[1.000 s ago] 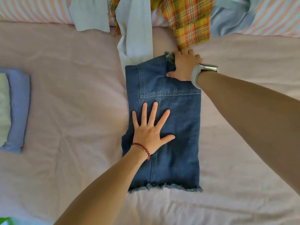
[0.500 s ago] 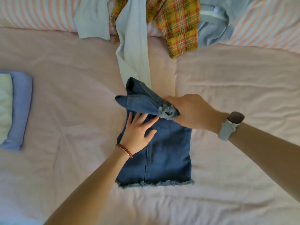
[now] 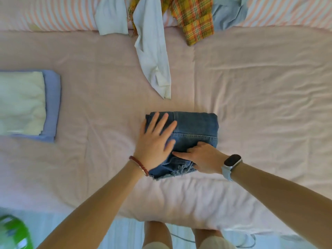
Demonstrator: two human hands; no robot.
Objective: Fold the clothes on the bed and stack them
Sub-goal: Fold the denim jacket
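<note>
Dark blue denim shorts (image 3: 195, 126) lie folded in half on the pink bed sheet (image 3: 260, 105), frayed hems toward me. My left hand (image 3: 154, 141) presses flat on the left half with fingers spread. My right hand (image 3: 204, 158), wearing a watch, sits at the near edge, its fingers curled on the folded-over denim. A folded stack lies at the far left: a cream garment (image 3: 21, 103) on a lavender one (image 3: 53, 105). Unfolded clothes are at the head of the bed: a white shirt (image 3: 152, 56), a yellow plaid shirt (image 3: 194, 17) and a blue-grey garment (image 3: 228, 13).
Striped pillows (image 3: 53, 17) run along the far edge under the loose clothes. The white shirt's sleeve reaches down close to the shorts. The bed's near edge is just in front of my legs. A blurred green object (image 3: 12, 232) is on the floor at bottom left.
My right hand pulled the far end of the shorts toward me and laid it over the near half. My left hand shifted from the middle to the left side of the fold.
</note>
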